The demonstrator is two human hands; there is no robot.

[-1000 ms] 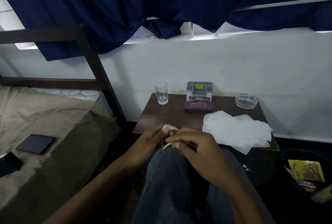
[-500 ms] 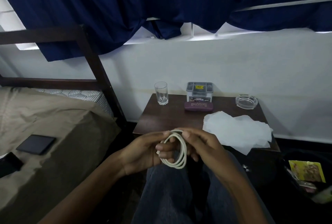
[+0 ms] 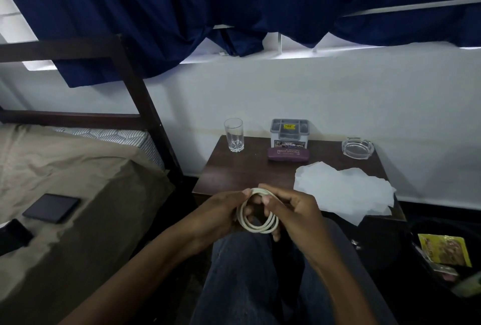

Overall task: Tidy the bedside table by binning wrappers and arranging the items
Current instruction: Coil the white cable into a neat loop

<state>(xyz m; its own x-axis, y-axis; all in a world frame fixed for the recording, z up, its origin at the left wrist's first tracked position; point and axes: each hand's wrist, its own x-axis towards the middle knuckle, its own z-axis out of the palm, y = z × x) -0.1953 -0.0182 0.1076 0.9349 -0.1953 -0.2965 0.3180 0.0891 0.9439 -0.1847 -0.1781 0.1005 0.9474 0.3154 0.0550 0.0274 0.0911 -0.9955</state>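
Observation:
Both my hands hold a coiled white cable (image 3: 260, 225) over my lap, just in front of the dark wooden bedside table (image 3: 242, 171). My left hand (image 3: 218, 212) grips the coil's left side and my right hand (image 3: 294, 210) pinches its top and right side. On the table stand a clear glass (image 3: 234, 135), a grey lidded box (image 3: 289, 133), a maroon glasses case (image 3: 288, 154), a glass ashtray (image 3: 358, 146) and crumpled white paper (image 3: 343, 189).
A black bin (image 3: 442, 259) at the lower right holds a yellow wrapper (image 3: 445, 249) and other litter. A bed (image 3: 65, 181) with a tan sheet on the left carries a dark tablet (image 3: 50, 208) and a phone (image 3: 13, 236). Blue curtains hang above the wall.
The cable, bunched between my closed hands a second ago, now shows as an open round coil. Both hands have shifted slightly and the fingers have spread around it.

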